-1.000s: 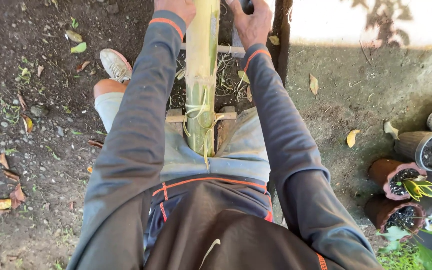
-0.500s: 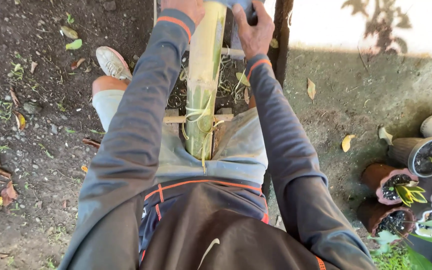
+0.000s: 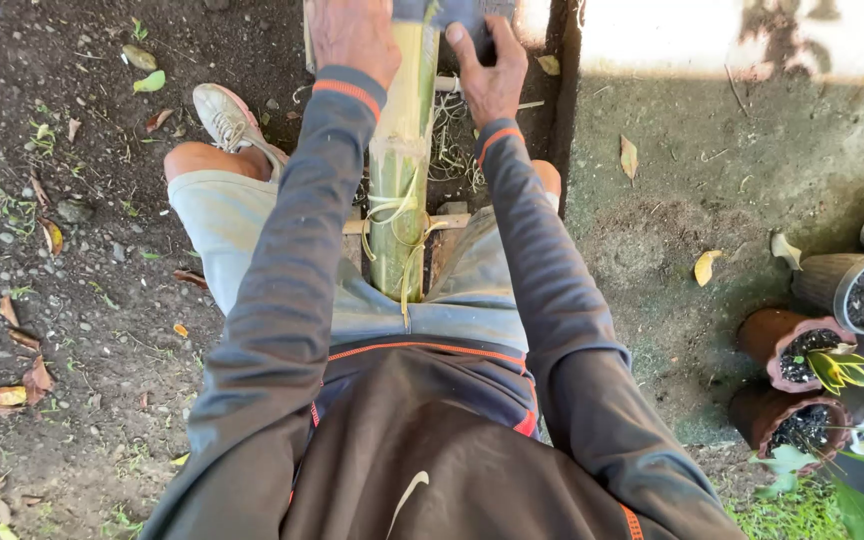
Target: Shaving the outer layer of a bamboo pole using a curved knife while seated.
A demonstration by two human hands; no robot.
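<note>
A green bamboo pole (image 3: 404, 190) lies lengthwise between my legs, with pale peeled strips (image 3: 407, 235) curling off it near my lap. My left hand (image 3: 352, 35) is clenched at the pole's left side, at one end of a flat grey blade (image 3: 437, 10) that lies across the pole. My right hand (image 3: 490, 72) grips the blade's other end, thumb up. The fingertips and most of the blade are cut off by the frame's top edge. Both arms wear dark sleeves with orange cuffs.
I sit on bare dirt with my left shoe (image 3: 227, 115) out to the side. A small wooden crosspiece (image 3: 452, 222) lies under the pole. Dry leaves and pebbles are scattered at left. Several clay and grey plant pots (image 3: 787, 345) stand at right.
Both hands have come a little nearer to me along the pole with the blade. The view has also shifted, showing more of the hands.
</note>
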